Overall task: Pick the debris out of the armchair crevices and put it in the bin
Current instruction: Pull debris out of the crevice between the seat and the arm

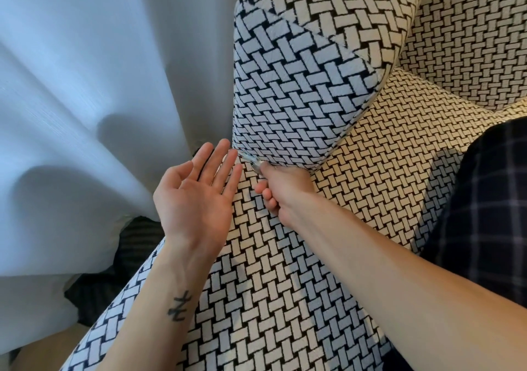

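- Right hand (282, 191): I am pinching the debris (251, 161), a small silvery scrap, between thumb and fingertip.
- Debris: it is sitting in the crevice where the armrest (299, 91) is meeting the seat (285, 271), at the armrest's lower front corner. Its long axis is running along that seam, with the free end pointing towards my left fingertips.
- Left hand (196, 196): I am holding it open, palm up, just beside the scrap and carrying nothing.
- Judgement: a firm pinch and a slow pull along the seam are looking best, over the waiting palm.

One mark only: a small dark tattoo glyph (179, 306) on your left forearm (168, 273), over the armchair (299, 99) seat. You can't read it.
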### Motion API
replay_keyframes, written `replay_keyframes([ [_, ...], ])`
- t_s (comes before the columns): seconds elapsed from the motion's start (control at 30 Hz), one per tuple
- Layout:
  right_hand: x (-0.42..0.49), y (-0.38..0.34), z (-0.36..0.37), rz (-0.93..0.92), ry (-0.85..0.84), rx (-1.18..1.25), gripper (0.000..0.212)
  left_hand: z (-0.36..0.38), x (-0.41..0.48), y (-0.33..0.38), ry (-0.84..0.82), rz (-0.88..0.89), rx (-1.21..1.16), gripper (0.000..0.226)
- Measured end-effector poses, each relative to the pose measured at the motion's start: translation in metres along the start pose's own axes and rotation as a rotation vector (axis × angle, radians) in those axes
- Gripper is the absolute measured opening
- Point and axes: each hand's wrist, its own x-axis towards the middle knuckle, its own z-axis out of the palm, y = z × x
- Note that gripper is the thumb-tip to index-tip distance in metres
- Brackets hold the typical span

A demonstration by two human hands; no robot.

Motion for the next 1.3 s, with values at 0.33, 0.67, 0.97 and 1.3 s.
replay_keyframes([
  [0.33, -0.008, 0.012, -0.007, -0.215, -0.014, -0.128, 0.028, 0.000, 0.001, -0.002, -0.009, -0.032, 0.023, 0.045],
  [0.67, -0.015, 0.030, -0.026, -0.645, -0.019, -0.489, 0.027, 0.000, 0.001, -0.001, -0.025, -0.021, 0.050, 0.044],
  [0.97, -0.020, 0.045, -0.051, -1.036, 0.124, -1.032, 0.041, 0.000, 0.002, -0.003, -0.032, -0.005, 0.096, 0.045],
  [1.3, -0.009, 0.034, -0.056, -1.026, 0.075, -0.857, 0.032, -0.001, 0.003, -0.008, -0.070, 0.046, 0.241, 0.044],
])
